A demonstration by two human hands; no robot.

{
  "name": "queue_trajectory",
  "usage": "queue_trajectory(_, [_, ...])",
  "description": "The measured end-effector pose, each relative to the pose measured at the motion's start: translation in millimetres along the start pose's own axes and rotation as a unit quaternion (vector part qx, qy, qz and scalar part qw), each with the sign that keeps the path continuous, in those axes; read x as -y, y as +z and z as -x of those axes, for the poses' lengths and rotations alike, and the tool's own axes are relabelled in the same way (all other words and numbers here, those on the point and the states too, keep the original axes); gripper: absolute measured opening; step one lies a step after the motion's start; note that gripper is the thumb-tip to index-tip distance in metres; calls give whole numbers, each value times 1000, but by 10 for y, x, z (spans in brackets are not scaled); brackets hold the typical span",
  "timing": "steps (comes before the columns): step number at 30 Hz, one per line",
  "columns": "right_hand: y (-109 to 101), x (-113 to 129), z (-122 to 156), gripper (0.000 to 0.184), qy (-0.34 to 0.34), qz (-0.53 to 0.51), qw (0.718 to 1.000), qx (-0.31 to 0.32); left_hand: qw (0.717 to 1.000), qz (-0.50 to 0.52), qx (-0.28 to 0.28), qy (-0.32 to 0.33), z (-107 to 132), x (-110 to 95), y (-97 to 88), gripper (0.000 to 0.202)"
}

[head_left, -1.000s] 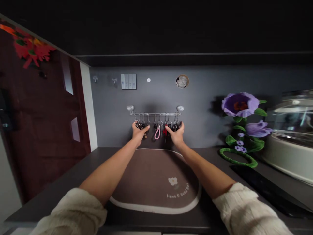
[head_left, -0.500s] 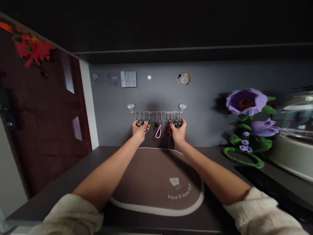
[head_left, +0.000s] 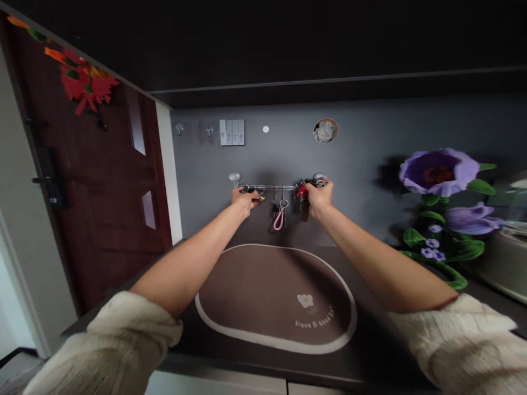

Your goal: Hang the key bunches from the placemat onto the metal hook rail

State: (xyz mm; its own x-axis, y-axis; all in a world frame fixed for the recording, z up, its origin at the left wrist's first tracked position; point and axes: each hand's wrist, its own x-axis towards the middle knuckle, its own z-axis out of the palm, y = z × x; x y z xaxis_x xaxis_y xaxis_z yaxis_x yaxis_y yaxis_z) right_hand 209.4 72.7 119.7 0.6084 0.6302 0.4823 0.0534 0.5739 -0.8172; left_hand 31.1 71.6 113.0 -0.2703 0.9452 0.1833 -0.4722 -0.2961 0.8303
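At the metal key rail (head_left: 269, 187), the left hand (head_left: 246, 201) curls shut on keys (head_left: 260, 197), the right hand (head_left: 319, 198) on another bunch (head_left: 320, 184), above a brown mat (head_left: 247, 296) on the dark counter (head_left: 370, 351).

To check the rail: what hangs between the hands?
Head view: a pink loop keychain hangs from the metal rail between the left hand and right hand.

Two hands (head_left: 246, 201) (head_left: 319, 198), one metal rail (head_left: 275, 187), one mat (head_left: 247, 296).

Key bunches (head_left: 303, 207) on a chrome wall rail (head_left: 269, 187), pink-loop keyring (head_left: 279, 219) mid-rail
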Motion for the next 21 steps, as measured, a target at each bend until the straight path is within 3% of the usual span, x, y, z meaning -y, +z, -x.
queue_trajectory(5, [-33, 199, 35, 45, 33, -37, 997, 67, 1000, 2, 30, -1, 24, -188, 67, 40])
queue_trajectory(9, [-301, 240, 350, 35, 69, -24, 984, 165, 997, 26, 71, -4, 217, -200, -101, 39])
queue_trajectory(13, [-604, 46, 786, 22, 163, 63, 958, 228, 994, 2, 87, -60, 516, 37, -431, 41])
queue_trajectory(16, [-765, -149, 1069, 17, 212, 159, 934, 238, 989, -46, 78, -117, 721, 320, -700, 43])
queue_trajectory(18, [-835, -221, 1173, 13, 227, 244, 908, 253, 980, -101, 77, -155, 823, 479, -866, 43])
queue_trajectory(21, [-884, -198, 1160, 12, 204, 381, 833, 345, 956, -170, 129, -201, 913, 576, -1073, 43])
